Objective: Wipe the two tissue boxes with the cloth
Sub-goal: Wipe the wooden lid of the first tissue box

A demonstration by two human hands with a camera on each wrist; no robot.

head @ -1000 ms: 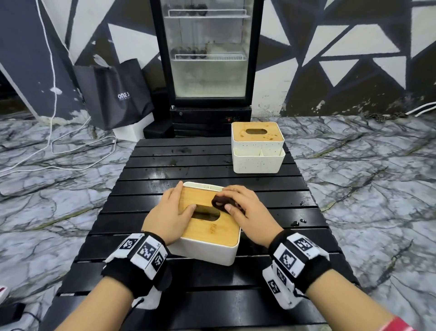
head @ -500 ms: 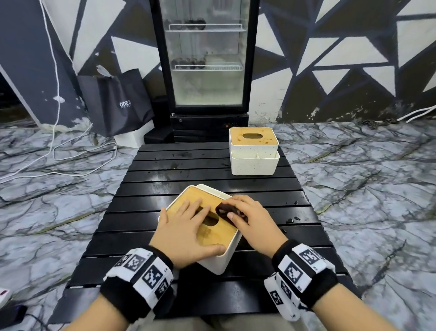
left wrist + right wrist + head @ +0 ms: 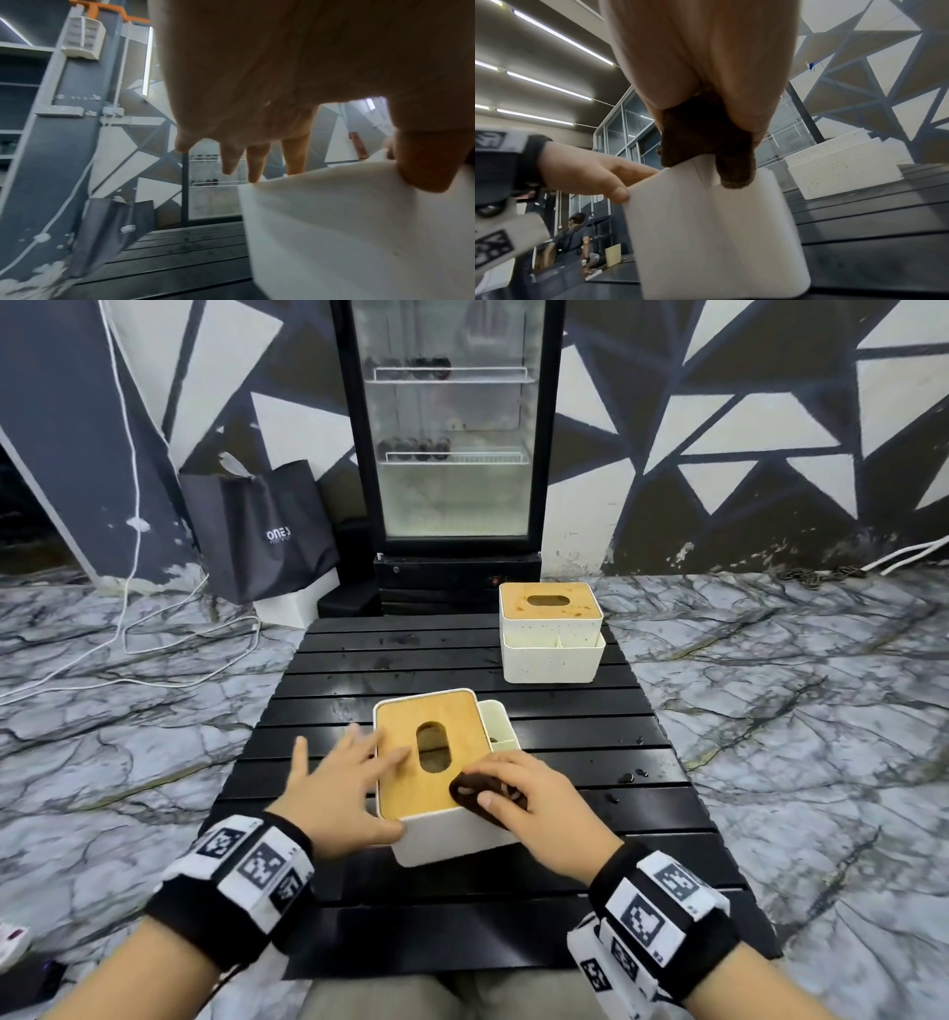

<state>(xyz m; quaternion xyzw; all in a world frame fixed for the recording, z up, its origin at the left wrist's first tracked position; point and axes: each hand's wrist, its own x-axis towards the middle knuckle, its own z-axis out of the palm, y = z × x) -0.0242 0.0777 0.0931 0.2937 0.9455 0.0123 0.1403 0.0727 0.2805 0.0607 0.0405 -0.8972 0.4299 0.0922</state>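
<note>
Tissue box (image 3: pixel 434 762), bamboo-lidded, sits on the black slatted table (image 3: pixel 462 906), nearer than the second tissue box (image 3: pixel 550 633). Only the right wrist view shows the brown cloth (image 3: pixel 700 140) draping over its white front rim. The left hand (image 3: pixel 339 788) lies spread against its left side; the right hand (image 3: pixel 529 803) pinches the cloth. Since a second ago the box has turned lengthwise.

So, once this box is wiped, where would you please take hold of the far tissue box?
Probably grip the far tissue box across its plain white left and right walls, coming from above; its front carries an open tray compartment, and the stained wooden lid needs wiping.
</note>
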